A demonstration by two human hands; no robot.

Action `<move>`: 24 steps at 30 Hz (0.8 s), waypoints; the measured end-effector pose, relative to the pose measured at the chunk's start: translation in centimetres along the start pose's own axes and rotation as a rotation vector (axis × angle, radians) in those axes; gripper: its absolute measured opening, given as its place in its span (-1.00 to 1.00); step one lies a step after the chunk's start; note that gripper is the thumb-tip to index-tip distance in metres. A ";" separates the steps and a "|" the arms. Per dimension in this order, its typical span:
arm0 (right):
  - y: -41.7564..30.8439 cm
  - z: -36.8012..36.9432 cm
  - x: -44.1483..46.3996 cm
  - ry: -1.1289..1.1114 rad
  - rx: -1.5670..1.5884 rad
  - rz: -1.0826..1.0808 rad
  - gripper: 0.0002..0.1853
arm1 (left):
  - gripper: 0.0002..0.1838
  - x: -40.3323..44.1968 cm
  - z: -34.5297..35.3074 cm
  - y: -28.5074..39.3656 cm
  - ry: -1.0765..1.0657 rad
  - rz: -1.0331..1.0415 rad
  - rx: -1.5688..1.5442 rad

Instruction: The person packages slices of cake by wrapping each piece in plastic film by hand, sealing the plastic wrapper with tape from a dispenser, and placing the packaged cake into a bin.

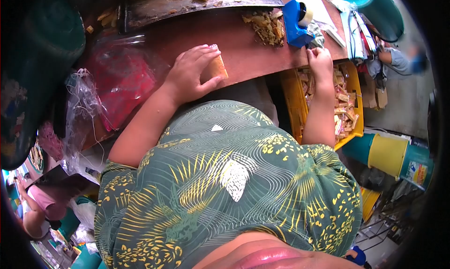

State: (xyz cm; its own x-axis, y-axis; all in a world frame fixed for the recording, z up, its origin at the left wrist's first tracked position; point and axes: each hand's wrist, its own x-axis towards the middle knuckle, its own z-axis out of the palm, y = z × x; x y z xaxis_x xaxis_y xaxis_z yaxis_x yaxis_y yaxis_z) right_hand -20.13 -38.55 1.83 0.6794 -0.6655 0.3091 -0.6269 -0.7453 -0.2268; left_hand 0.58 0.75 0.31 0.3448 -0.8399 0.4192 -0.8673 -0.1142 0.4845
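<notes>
My left hand [194,74] rests on the brown table with its fingers and thumb around a flat, rectangular, light-brown biscuit bar [219,68]. At the table's front edge, my right hand [320,63] is closed in a pinch just below a blue tape dispenser [297,27]. What sits between those fingertips, if anything, is too small to make out. A roll of tape [305,15] is mounted in the dispenser. Under my right forearm stands a yellow crate [294,105] holding many small wrapped biscuit bars [344,110].
A dark metal tray [187,11] lies at the back, with a heap of broken crumbs [266,27] beside it. Clear and red plastic bags [124,79] lie at left. Green containers stand on both sides. Other people [398,60] are at the right and lower left.
</notes>
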 end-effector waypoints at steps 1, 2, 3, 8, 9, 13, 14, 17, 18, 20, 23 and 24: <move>-1.0 -0.3 -0.4 -0.043 0.058 0.011 -0.64 | -0.31 0.0 0.0 0.0 -0.001 -0.008 -0.008; -2.2 -0.4 -1.1 -0.100 0.179 -0.050 -0.62 | -0.31 -0.3 0.0 0.0 -0.010 -0.019 -0.019; -5.1 -1.1 -1.9 -0.202 0.318 -0.101 -0.67 | -0.31 -0.4 0.1 0.0 -0.007 -0.022 -0.018; -16.1 -0.5 -7.5 -0.473 0.871 -0.666 -0.81 | -0.30 0.0 0.2 -0.2 -0.006 -0.023 -0.049; -17.5 0.2 -8.7 -0.479 0.932 -0.604 -0.83 | -0.31 0.0 0.3 -0.2 -0.005 -0.017 -0.059; -19.1 3.8 -8.0 -0.462 0.925 -0.619 -0.83 | -0.35 -0.2 0.0 -0.9 0.002 0.000 -0.146; -19.2 4.6 -7.3 -0.438 0.906 -0.636 -0.80 | -0.36 -0.3 0.0 -1.1 0.006 0.006 -0.185; -20.9 4.3 -5.3 -0.565 0.912 -0.329 -0.66 | -0.35 0.0 -0.1 -0.9 -0.002 0.000 -0.148; -21.1 4.6 -4.8 -0.523 0.878 -0.340 -0.59 | -0.34 -0.1 0.1 -0.9 0.002 -0.017 -0.158; -21.3 4.3 -4.6 -0.471 0.881 -0.308 -0.65 | -0.33 -0.1 0.4 -1.2 0.014 -0.045 -0.169; -20.1 3.9 -4.5 -0.391 0.993 -0.213 -0.75 | -0.33 -0.2 0.5 -1.0 0.048 -0.019 -0.139; -18.9 3.8 -4.4 -0.367 1.048 -0.172 -0.78 | -0.32 -0.3 0.4 -1.0 0.055 -0.022 -0.128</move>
State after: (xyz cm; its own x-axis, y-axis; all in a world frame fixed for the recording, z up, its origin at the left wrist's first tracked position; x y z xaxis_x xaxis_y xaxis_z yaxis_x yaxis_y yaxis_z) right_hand -9.84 -21.70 1.22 0.9054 -0.3934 0.1596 -0.0014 -0.3786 -0.9256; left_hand 1.18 0.92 -0.60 0.3856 -0.8073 0.4467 -0.8073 -0.0608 0.5869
